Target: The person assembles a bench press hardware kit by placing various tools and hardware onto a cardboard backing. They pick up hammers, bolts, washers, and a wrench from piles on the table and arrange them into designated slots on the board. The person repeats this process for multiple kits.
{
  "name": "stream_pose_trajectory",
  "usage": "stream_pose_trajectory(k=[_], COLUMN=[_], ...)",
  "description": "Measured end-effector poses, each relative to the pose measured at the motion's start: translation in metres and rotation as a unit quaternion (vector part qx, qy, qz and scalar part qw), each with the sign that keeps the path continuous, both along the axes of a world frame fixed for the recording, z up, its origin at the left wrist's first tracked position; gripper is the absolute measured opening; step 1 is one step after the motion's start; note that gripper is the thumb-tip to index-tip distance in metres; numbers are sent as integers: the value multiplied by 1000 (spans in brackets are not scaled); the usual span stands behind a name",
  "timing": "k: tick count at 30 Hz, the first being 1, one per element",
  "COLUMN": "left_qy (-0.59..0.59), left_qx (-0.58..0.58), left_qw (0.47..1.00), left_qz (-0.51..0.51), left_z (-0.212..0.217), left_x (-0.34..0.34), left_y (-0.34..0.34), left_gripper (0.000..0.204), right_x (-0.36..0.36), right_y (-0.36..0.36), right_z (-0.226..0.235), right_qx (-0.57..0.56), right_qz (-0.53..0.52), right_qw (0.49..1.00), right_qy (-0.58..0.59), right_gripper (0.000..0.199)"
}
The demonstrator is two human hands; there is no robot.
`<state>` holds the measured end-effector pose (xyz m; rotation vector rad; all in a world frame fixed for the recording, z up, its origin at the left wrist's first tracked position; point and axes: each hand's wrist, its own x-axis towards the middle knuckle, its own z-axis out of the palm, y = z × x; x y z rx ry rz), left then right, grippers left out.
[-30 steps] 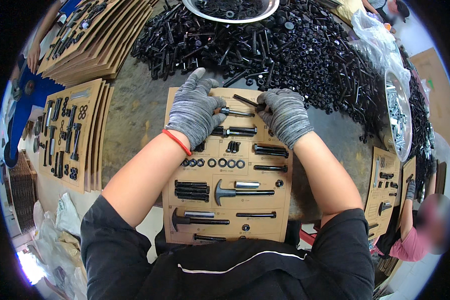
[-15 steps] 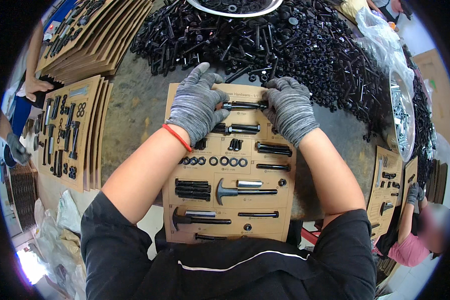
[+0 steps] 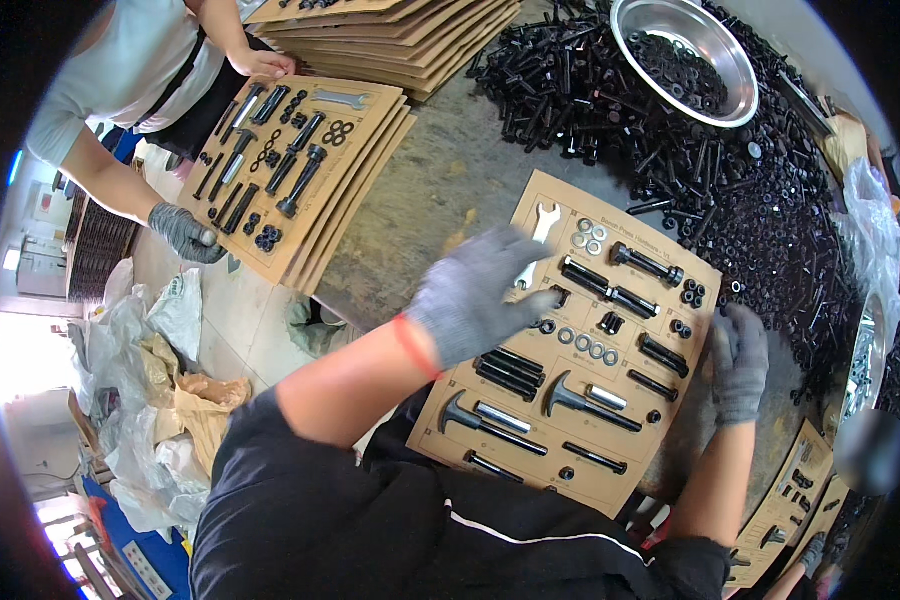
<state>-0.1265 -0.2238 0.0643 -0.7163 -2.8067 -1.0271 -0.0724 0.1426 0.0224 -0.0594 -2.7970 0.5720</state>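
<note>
Head view: left hand (image 3: 475, 295), grey knit glove with red cuff band, hovers over the left side of the cardboard kit board (image 3: 580, 345), fingers spread fairly wide, palm down, holding nothing; looks slightly blurred, so whether it touches the board is unclear. Right hand (image 3: 738, 362), also grey-gloved, rests at the board's right edge, fingers loosely extended along the edge, not closed on anything. The board lies tilted on the grey table (image 3: 450, 180), right in front of the person, and carries a silver wrench (image 3: 542, 222), washers (image 3: 588, 236), black bolts (image 3: 646, 264), a row of rings (image 3: 582, 345) and two hammer-shaped clamps (image 3: 582, 398). Beyond it, a big heap of loose black bolts (image 3: 740, 190) with a metal bowl (image 3: 638, 40) set on top. At upper left, a stack of similar filled boards (image 3: 290, 160); another person's gloved hand (image 3: 185, 232) grips its near corner. Crumpled plastic bags (image 3: 160, 350) lie on the floor at left.
</note>
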Motion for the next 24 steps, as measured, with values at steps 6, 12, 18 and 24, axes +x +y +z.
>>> stream_pose_trajectory(k=[6, 12, 18, 24], left_qy=[-303, -147, -99, -506], left_qx=[-127, 157, 91, 488], left_qw=[938, 964, 984, 676], left_qz=[115, 159, 118, 220], left_z=[-3, -36, -70, -19], left_x=[82, 112, 90, 54], left_y=[-88, -63, -13, -10], left_gripper=[26, 47, 59, 35], right_x=[110, 128, 111, 102], right_y=[-20, -76, -89, -79], right_z=[-36, -32, -32, -27], right_qx=[-380, -126, -477, -678], right_qz=[-131, -78, -143, -162], right_qw=[916, 989, 867, 717], right_qy=[1, -15, -5, 23], right_gripper=[38, 47, 38, 33])
